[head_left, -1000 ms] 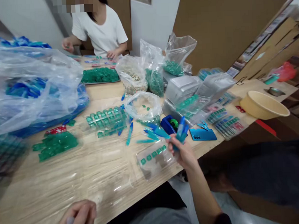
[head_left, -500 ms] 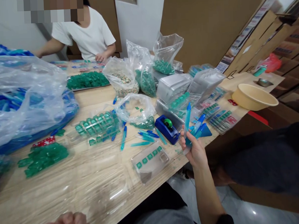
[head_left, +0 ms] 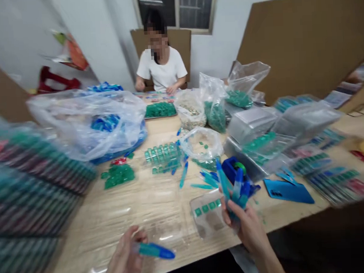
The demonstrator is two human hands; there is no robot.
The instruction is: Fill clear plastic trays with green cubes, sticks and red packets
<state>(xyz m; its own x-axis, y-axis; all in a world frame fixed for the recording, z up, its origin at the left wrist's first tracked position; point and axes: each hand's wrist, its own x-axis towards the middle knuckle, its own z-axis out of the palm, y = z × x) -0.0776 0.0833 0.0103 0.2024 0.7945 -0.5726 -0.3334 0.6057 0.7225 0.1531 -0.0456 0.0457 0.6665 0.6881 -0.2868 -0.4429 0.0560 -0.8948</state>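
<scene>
Low in the view, my left hand point(head_left: 126, 251) is closed on a blue pen-shaped piece point(head_left: 157, 250), teal at one end and dark blue at its rounded tip. Several similar blue pen-shaped pieces point(head_left: 232, 186) stand in a bunch inside my right hand point(head_left: 244, 218), whose fingers wrap round their lower part. Partly behind that hand lies a clear plastic tray point(head_left: 204, 224) with a row of green square pieces point(head_left: 205, 208). Clear empty trays point(head_left: 170, 229) lie flat between my hands. Loose blue pen-shaped pieces point(head_left: 202, 186) lie beyond the tray.
A blue tape dispenser point(head_left: 230, 168) and a blue phone point(head_left: 289, 191) lie to the right. Packed trays are stacked at left point(head_left: 36, 179). Plastic bags point(head_left: 193, 108) stand across the middle; green pieces point(head_left: 120, 175) are heaped nearer. A person point(head_left: 162, 69) sits opposite.
The view has swung left. My left hand has come up and inward, and the pen-shaped piece in it now shows. My right hand still holds its bunch, now over the tray's edge.
</scene>
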